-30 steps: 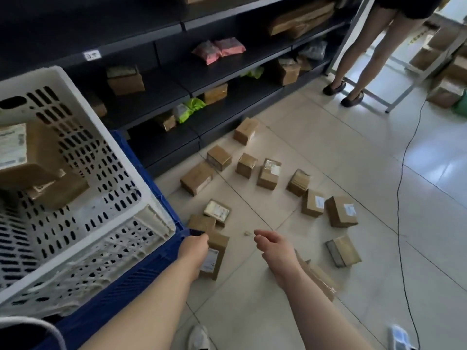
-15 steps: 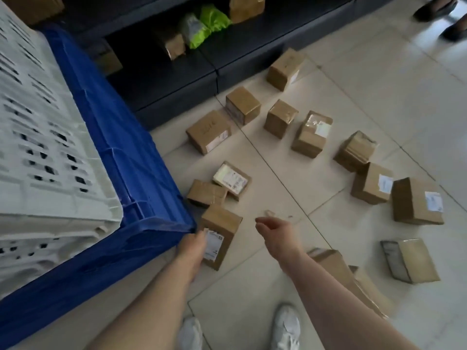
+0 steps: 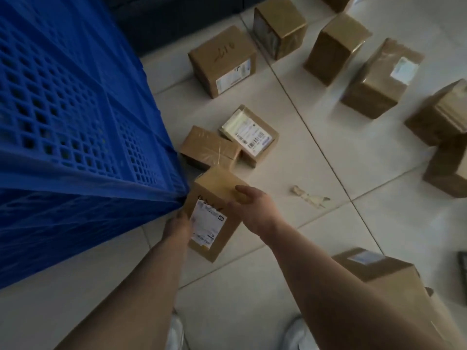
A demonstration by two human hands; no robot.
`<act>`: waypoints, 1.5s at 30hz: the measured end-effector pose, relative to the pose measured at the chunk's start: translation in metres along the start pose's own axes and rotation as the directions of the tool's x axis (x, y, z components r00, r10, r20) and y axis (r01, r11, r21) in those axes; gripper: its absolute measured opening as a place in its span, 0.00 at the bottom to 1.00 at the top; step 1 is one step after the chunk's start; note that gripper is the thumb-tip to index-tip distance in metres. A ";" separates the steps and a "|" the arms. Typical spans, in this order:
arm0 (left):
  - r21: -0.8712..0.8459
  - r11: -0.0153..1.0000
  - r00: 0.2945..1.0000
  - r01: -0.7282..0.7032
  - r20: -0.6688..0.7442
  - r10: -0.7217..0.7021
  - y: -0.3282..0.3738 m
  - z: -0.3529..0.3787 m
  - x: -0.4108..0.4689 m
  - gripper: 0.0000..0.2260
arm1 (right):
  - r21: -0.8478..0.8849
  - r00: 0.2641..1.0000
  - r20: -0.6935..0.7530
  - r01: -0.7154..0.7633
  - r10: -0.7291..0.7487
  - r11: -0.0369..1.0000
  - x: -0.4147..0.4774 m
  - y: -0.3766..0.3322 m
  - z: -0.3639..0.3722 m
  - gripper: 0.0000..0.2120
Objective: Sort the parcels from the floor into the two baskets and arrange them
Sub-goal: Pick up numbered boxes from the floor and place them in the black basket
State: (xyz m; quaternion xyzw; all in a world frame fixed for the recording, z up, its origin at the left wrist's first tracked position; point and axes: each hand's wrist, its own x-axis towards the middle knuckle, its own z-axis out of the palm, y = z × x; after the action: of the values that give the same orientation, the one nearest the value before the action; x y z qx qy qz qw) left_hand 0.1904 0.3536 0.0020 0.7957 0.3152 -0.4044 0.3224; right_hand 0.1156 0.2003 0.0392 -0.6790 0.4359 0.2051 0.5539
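Parcel (image 3: 214,215), a small brown cardboard box with a white label, is standing on the tiled floor (image 3: 328,236), touching the near corner of the blue basket (image 3: 75,122). Right hand (image 3: 252,210) is gripping its upper right edge, thumb lying over the top. Left hand (image 3: 178,224) is touching its left side, fingers too dim to tell. It is looking light, stiff and tape-slick, so opposite sides are offering the best hold. Eleven parcels are showing in all, with one basket and one paper scrap (image 3: 309,197).
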 end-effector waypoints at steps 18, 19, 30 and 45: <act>-0.234 0.972 0.985 -0.020 0.160 0.059 0.009 0.004 -0.065 0.11 | 0.166 0.974 -0.227 0.013 0.025 0.986 -0.062 0.016 -0.059 0.16; -0.242 0.970 0.981 -0.030 0.177 0.075 0.016 0.003 -0.083 0.09 | 0.176 0.966 -0.256 0.018 0.028 0.984 -0.075 0.012 -0.070 0.15; -0.327 0.902 0.882 -0.283 0.281 0.379 0.138 -0.051 -0.335 0.18 | 0.248 0.887 -0.457 0.193 -0.061 0.949 -0.269 -0.133 -0.228 0.08; -0.423 0.535 0.612 -0.731 -0.061 0.788 0.262 -0.266 -0.625 0.27 | 0.075 0.695 -0.514 0.621 -0.503 0.780 -0.505 -0.371 -0.311 0.13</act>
State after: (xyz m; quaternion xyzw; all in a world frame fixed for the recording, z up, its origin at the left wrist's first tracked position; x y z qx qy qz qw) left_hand 0.2109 0.2515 0.7231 0.7374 -0.0087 -0.2021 0.6445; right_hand 0.0852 0.0970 0.7302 -0.7354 0.3468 -0.2001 0.5467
